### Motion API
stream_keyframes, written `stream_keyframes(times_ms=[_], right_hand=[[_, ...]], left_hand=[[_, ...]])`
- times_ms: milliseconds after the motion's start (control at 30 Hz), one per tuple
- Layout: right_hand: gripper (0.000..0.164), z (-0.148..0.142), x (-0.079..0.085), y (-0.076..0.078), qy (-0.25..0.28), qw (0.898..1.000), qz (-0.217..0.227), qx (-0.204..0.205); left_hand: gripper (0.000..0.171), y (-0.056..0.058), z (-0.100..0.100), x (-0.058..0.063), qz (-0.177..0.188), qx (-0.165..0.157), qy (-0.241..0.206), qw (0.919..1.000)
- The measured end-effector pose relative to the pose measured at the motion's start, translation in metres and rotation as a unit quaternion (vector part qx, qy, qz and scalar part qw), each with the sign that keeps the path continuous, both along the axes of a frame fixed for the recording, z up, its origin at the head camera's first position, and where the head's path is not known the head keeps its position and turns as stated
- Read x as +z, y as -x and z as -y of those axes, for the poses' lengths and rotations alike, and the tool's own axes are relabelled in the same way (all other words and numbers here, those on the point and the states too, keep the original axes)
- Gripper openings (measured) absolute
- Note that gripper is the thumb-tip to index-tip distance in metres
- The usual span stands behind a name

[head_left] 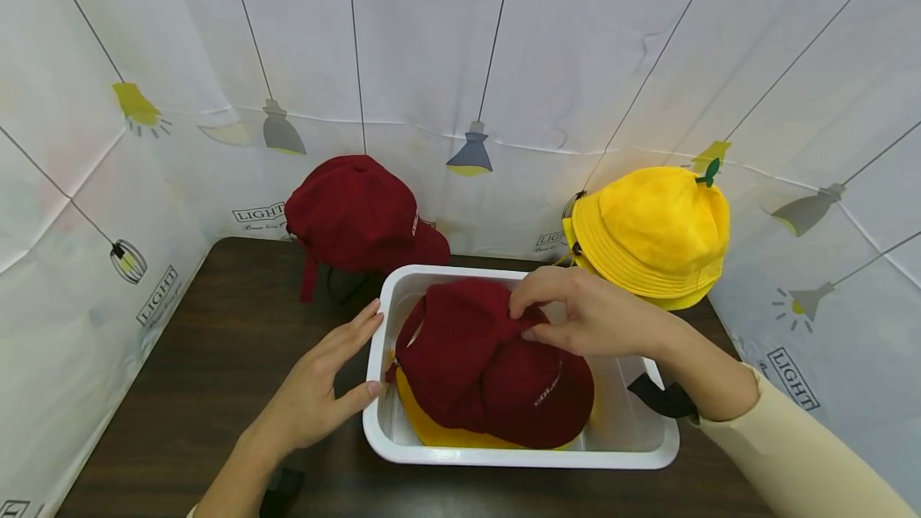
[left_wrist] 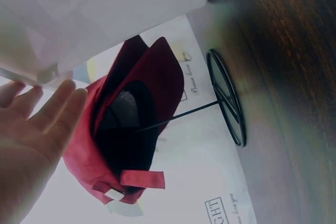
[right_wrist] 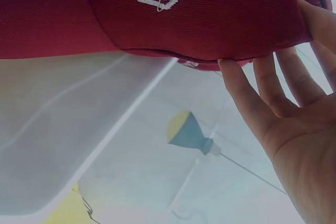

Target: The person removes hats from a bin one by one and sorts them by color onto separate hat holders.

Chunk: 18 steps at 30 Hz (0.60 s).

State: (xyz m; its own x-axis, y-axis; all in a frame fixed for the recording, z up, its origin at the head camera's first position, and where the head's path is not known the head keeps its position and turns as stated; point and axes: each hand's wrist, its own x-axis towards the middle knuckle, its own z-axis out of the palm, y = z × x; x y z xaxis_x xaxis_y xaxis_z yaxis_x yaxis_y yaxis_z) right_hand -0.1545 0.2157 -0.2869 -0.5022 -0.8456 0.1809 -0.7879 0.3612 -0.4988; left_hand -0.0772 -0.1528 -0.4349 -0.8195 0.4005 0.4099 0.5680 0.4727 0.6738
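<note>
1. On bench, L hand, fingers near-straight, empty, is touching tub rim, prob. steadying it.
2. Rear cap is sitting on stand, prob. for shape.
3. In tub, red cap is lying; R hand is pinching its cloth, prob. for control.

So the backdrop is a glossy white sheet wall covering running behind the table and along both sides, creased across the back. It's printed with thin black hanging cords, blue, grey and yellow cone-shaped lamps, a black wire-cage bulb and boxed black "LIGHT" lettering. Below that, just a dark brown wood-grain tabletop with a soft sheen near the front.
</note>
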Motion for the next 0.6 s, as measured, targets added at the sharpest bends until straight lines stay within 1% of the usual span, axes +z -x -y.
stream_keyframes(times_ms=[100,233,367,600], right_hand=[[0.035,-0.001,0.005,0.001,0.009,1.0,-0.008,0.006],[0.037,-0.002,0.012,0.001,0.017,1.0,-0.006,0.001],[0.038,-0.003,0.018,0.001,0.025,1.0,-0.012,-0.001],[0.042,-0.004,0.032,0.006,0.053,0.998,-0.033,0.016]], left_hand=[[0.077,0.0,0.001,0.0,-0.001,-0.001,0.0,1.0],[0.077,0.001,0.001,0.001,-0.005,-0.001,0.002,1.0],[0.077,0.0,0.0,0.001,-0.001,0.0,0.0,1.0],[0.076,-0.001,0.0,0.001,0.006,0.004,-0.004,1.0]])
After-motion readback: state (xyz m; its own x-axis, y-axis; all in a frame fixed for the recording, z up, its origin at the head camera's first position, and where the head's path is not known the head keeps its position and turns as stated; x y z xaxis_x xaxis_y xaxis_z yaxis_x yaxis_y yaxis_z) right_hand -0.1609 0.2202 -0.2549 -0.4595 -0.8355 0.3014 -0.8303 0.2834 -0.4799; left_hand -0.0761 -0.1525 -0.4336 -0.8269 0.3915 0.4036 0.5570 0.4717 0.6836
